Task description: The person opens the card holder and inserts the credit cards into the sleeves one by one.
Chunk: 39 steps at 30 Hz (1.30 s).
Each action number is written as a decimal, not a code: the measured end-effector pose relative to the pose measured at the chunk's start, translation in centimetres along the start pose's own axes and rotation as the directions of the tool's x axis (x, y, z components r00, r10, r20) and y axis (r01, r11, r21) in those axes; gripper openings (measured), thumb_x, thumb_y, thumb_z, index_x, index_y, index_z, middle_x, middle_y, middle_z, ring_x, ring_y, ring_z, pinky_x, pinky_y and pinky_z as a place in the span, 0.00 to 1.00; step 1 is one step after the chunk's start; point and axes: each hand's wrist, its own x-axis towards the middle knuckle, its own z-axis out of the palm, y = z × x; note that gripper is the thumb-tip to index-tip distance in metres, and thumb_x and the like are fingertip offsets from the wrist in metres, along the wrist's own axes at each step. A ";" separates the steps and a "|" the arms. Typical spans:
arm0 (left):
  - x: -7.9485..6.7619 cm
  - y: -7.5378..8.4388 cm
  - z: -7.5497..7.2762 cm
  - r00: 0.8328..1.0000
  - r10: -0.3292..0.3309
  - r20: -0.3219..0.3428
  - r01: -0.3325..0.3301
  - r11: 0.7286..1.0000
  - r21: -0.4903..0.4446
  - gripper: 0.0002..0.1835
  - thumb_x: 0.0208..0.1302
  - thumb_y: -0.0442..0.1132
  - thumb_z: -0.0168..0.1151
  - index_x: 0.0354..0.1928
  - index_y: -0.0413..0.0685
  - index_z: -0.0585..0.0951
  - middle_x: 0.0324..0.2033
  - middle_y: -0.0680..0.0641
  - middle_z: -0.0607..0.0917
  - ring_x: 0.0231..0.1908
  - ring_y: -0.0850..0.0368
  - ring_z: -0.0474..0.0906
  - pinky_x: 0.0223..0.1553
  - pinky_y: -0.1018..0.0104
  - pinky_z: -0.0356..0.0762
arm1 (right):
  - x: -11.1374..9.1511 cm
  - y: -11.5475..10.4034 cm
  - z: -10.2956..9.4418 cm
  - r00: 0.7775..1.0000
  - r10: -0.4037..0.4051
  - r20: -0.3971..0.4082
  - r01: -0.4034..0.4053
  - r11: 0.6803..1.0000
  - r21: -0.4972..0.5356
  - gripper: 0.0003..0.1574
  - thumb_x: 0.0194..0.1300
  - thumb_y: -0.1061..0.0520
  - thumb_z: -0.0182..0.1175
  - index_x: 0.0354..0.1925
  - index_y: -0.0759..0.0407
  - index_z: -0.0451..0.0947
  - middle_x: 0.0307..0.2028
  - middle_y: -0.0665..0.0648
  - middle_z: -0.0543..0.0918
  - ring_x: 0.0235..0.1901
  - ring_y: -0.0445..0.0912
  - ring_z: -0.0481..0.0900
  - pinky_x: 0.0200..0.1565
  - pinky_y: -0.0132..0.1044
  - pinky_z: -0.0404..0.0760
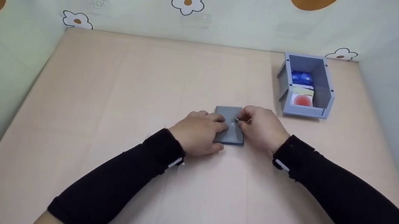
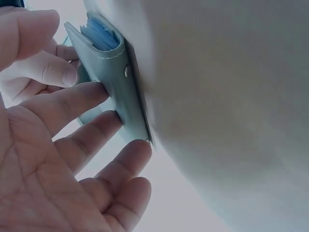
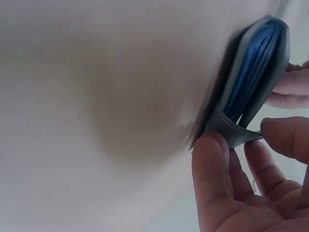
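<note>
A grey card holder lies on the table in the head view. Blue inner sleeves show between its covers in the right wrist view. My left hand rests against its left side, and in the left wrist view its fingertips touch the spine with fairly straight fingers. On the other side my right hand pinches the small closing strap between thumb and fingers. The strap's tip stands up off the cover near the snap.
A grey-blue open-front bin stands at the back right of the table. Inside are a blue packet and a white item with a red circle. Fabric with flower prints surrounds the back and sides.
</note>
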 end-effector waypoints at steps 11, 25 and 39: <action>0.2 0.2 0.3 1.000 0.013 -0.018 -0.012 0.999 0.049 0.33 0.70 0.58 0.64 0.73 0.54 0.76 0.74 0.48 0.73 0.70 0.42 0.72 0.70 0.46 0.70 | 0.3 0.3 0.5 0.993 -0.112 -0.039 0.108 0.990 -0.095 0.09 0.70 0.61 0.64 0.43 0.66 0.86 0.42 0.63 0.86 0.45 0.54 0.83 0.51 0.49 0.82; 0.4 0.3 0.3 0.998 0.053 -0.037 -0.050 0.996 0.080 0.34 0.71 0.56 0.64 0.72 0.46 0.75 0.75 0.44 0.73 0.74 0.47 0.71 0.72 0.47 0.72 | -0.4 0.6 1.4 0.940 -0.334 -0.074 0.302 0.910 -0.283 0.09 0.69 0.63 0.65 0.30 0.62 0.86 0.31 0.57 0.85 0.34 0.49 0.83 0.40 0.45 0.85; 0.5 0.2 0.3 0.996 0.076 -0.053 -0.072 0.994 0.079 0.32 0.70 0.54 0.65 0.70 0.45 0.77 0.72 0.45 0.76 0.72 0.49 0.74 0.70 0.47 0.74 | -0.4 0.0 1.4 0.902 -0.431 -0.022 0.389 0.834 -0.393 0.14 0.69 0.64 0.63 0.24 0.61 0.83 0.28 0.58 0.83 0.31 0.50 0.82 0.38 0.47 0.85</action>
